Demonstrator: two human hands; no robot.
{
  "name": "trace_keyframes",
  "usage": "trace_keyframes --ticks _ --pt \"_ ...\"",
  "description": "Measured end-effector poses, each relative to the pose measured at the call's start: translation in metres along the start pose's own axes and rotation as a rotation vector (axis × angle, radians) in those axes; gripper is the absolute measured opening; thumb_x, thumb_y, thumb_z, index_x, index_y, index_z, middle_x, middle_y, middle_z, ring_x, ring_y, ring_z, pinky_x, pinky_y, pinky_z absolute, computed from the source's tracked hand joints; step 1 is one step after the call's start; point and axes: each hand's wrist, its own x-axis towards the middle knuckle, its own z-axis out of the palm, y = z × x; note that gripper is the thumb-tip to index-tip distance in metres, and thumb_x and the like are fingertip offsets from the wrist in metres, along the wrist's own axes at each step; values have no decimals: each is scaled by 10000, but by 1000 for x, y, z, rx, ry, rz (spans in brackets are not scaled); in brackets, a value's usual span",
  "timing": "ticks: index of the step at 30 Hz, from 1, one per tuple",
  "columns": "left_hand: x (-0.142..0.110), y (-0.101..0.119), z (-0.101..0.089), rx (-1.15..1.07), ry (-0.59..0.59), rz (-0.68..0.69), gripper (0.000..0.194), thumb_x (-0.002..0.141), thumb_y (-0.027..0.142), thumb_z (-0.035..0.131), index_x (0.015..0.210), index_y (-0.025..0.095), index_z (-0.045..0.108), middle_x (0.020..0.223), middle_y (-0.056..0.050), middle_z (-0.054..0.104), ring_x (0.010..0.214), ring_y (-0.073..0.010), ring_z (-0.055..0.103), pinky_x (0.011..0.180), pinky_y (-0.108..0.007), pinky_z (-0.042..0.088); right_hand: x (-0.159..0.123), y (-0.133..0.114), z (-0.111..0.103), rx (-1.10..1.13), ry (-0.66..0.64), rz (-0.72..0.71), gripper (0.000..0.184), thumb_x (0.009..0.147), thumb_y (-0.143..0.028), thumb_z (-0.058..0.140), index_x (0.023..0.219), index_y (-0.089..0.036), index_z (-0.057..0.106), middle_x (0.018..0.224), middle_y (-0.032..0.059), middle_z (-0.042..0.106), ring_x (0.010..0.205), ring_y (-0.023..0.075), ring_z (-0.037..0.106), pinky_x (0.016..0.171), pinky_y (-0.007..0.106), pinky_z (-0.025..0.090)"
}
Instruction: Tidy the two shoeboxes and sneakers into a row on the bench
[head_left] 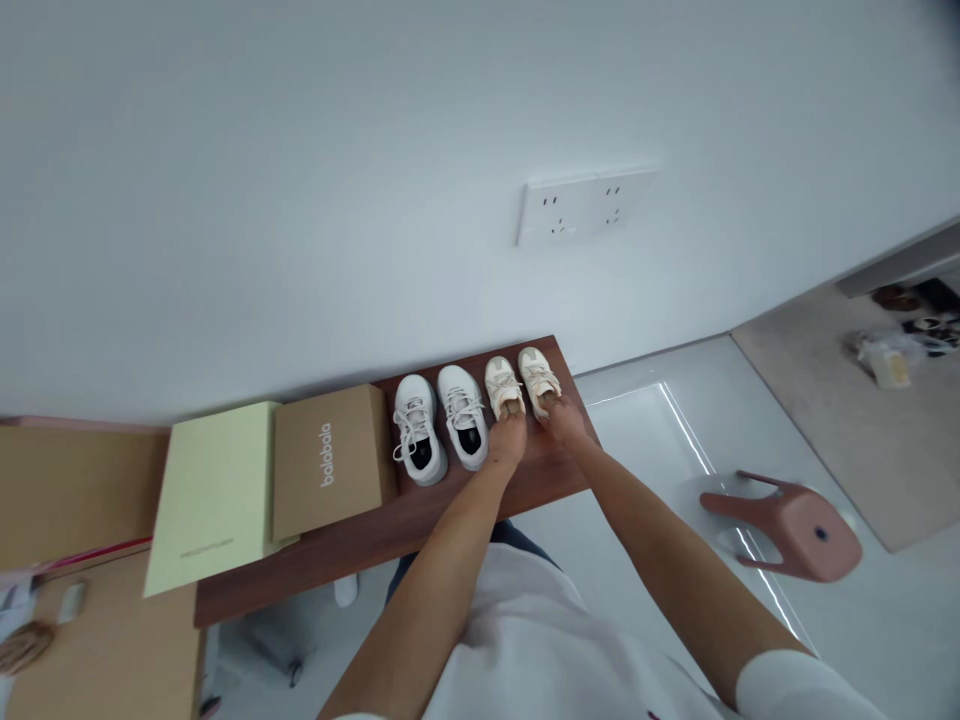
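Two small cream sneakers stand side by side at the right end of a dark red-brown wooden shelf (559, 465), toes toward the wall. My left hand (508, 438) is closed on the heel of the left cream sneaker (502, 382). At the heel of the right cream sneaker (538, 374), my right hand (564, 420) has its fingers closed as well. Fingertips of both hands are partly hidden inside the shoe openings. Just left of them sit two larger white sneakers, one white sneaker (459, 395) close to my left hand and another white sneaker (415, 408) beyond it.
A brown shoe box (330, 460) and a pale green box (217, 490) stand left on the shelf, with cardboard boxes (75, 490) farther left. A wall socket panel (589, 207) is above. A pink stool (806, 530) stands on the floor at right.
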Motion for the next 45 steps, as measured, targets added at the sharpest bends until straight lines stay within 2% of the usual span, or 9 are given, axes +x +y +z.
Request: trace_keyframes --ticks 10,13,17,21,27,34,38,41,45 --pt "-4 8 -6 91 92 35 449 983 94 347 1420 87 455 1364 -248 558 1338 -317 485 1019 -428 471 -4 -9 -8 5 17 -13 294 903 -209 599 1188 -183 670 1245 168 674 1196 316 561 1004 396 413" --pt "-7 15 -16 81 115 63 358 985 158 435 1329 110 522 1319 -233 582 1319 -329 490 1058 -457 441 -11 -13 -15 26 83 -32 264 940 -246 547 1167 -174 661 1227 164 671 1185 308 556 1034 405 393" --pt "-23 13 -32 52 140 122 311 990 200 455 1280 147 557 1289 -187 614 1268 -299 535 1044 -407 431 -34 -16 -13 153 223 -53 322 957 -243 473 1239 -177 615 1230 138 664 1165 283 566 1015 390 432" --pt "-61 -13 -36 -10 132 102 282 1004 204 418 1207 195 613 1205 -130 677 1162 -260 612 985 -354 435 -69 -19 9 248 256 -81 302 955 -238 449 1190 -197 633 1175 117 682 1151 268 589 1017 398 460" --pt "-138 -87 -25 -78 154 -84 242 1003 216 432 1122 224 642 1141 -78 722 1076 -212 662 882 -288 449 -118 -31 50 301 253 12 271 936 -247 464 1125 -202 654 1105 118 700 1141 288 609 1005 439 486" --pt "-202 -155 -22 -105 147 -252 203 1011 277 445 1079 240 632 1040 -53 751 962 -199 702 789 -276 448 -149 -69 61 373 310 73 252 934 -249 461 1089 -195 652 1099 132 705 1120 283 633 1003 436 499" --pt "-211 -169 -25 -160 155 -201 212 1015 329 450 1025 229 636 1026 -63 751 990 -203 702 839 -288 469 -152 -86 63 423 377 111 285 929 -272 464 1132 -180 642 1120 136 703 1111 279 638 1012 443 499" --pt "-212 -171 -24 -278 181 -119 178 987 239 489 1102 232 625 1106 -57 741 1039 -181 691 912 -290 479 -150 -92 63 439 408 140 302 925 -285 467 1149 -182 640 1118 130 698 1105 277 635 1027 451 489" --pt "-209 -165 -17 -377 194 -30 272 953 188 517 1209 214 606 1081 -68 742 997 -181 700 926 -309 502 -144 -87 61 440 453 147 321 923 -298 464 1166 -177 633 1129 139 678 1141 281 606 1037 451 477"
